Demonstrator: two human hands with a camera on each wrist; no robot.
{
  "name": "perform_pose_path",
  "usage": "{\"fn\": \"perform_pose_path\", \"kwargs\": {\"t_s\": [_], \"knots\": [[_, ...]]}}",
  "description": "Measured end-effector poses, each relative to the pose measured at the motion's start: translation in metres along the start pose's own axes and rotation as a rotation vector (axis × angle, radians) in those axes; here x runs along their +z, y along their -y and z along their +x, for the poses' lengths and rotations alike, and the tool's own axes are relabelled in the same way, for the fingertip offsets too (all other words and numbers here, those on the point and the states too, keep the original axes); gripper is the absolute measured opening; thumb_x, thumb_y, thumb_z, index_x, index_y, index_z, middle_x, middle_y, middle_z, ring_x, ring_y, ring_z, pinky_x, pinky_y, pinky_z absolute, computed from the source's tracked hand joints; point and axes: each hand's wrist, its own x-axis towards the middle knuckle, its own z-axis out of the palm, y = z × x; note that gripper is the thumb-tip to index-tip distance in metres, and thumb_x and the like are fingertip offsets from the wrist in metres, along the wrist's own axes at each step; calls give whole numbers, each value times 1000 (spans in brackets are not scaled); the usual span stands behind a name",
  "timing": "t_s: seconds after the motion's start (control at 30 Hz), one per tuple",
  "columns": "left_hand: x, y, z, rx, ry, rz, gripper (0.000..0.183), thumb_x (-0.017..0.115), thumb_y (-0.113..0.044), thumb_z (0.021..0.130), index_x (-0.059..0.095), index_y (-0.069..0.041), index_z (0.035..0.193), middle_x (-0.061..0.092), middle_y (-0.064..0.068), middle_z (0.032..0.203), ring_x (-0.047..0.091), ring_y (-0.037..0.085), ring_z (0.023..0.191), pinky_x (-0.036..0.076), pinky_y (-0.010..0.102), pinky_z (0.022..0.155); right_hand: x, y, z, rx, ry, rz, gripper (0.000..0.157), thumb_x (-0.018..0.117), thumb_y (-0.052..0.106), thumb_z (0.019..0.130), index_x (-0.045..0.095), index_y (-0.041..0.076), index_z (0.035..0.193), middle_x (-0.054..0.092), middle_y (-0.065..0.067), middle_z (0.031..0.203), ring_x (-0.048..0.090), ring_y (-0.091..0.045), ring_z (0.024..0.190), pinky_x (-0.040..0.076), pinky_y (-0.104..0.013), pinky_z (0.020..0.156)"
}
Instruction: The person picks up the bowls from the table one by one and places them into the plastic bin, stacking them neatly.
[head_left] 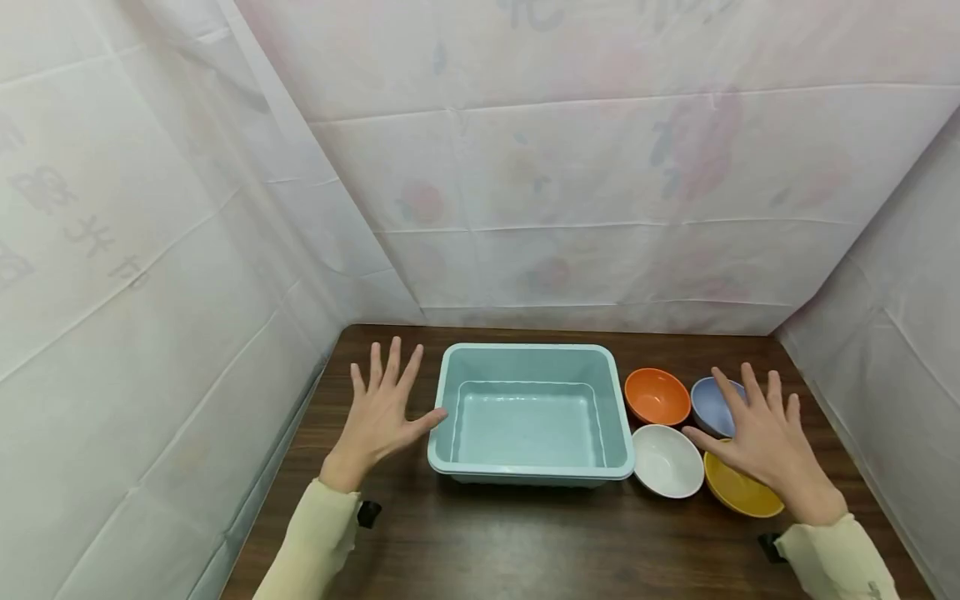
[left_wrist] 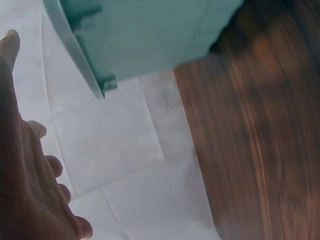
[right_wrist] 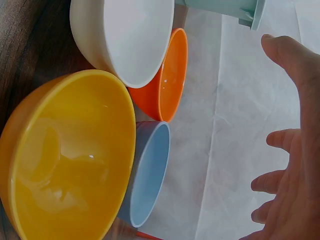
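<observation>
While left hand (head_left: 379, 421) near basin (head_left: 528, 425), right hand (head_left: 771, 443) near bowls (head_left: 667, 461) spread wide, sheet lettering (head_left: 92, 238) unreadable.

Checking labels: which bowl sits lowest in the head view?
The round yellow bowl, partly behind the right hand; the round white bowl, round orange bowl and round blue bowl end higher.

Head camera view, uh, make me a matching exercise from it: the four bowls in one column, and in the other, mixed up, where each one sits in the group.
Bowls:
1. Orange bowl
2. Blue bowl
3. White bowl
4. Yellow bowl

Places, as the head view shows them:
A. Near row, on the right
B. Far row, on the left
C. Near row, on the left
D. Far row, on the right

Right pairs: 1-B, 2-D, 3-C, 4-A
</observation>
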Motion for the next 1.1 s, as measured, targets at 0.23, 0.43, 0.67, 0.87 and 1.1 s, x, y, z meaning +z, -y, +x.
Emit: {"fn": "perform_pose_path", "kwargs": {"t_s": [0.23,0.43,0.67,0.87,1.1], "knots": [[10,-14,12,34,19,-45,103,56,-75,90,4,-32,167,-16,2,173,-15,37,159,6,75,119,7,-1,0,-9,-14,20,111,71,70,83,25,10,164,16,-42,161,3,-73,144,4,-88,104],[14,-25,18,58,43,-88,100,52,-76,92,-2,-35,166,-9,0,174,-11,35,160,9,72,121,9,3,2,13,-1,46,111,70,70,84,22,11,165,13,-41,163,1,-72,144,4,-88,105],[18,-31,23,89,72,-126,96,49,-76,94,6,-31,167,4,-1,175,-5,34,161,11,70,122,10,6,5,14,-3,58,110,71,69,84,23,11,165,12,-40,163,1,-71,145,4,-87,106],[22,-33,24,116,69,-148,91,49,-73,96,16,-27,167,22,3,172,12,35,160,24,68,119,9,7,7,10,0,58,111,72,69,83,24,10,164,13,-41,163,2,-71,144,6,-87,106],[31,-33,24,111,91,-179,86,48,-70,98,24,-23,166,22,3,172,21,36,157,36,66,113,10,8,10,-10,0,63,111,73,67,82,25,10,164,14,-40,163,4,-72,144,5,-86,108]]}}
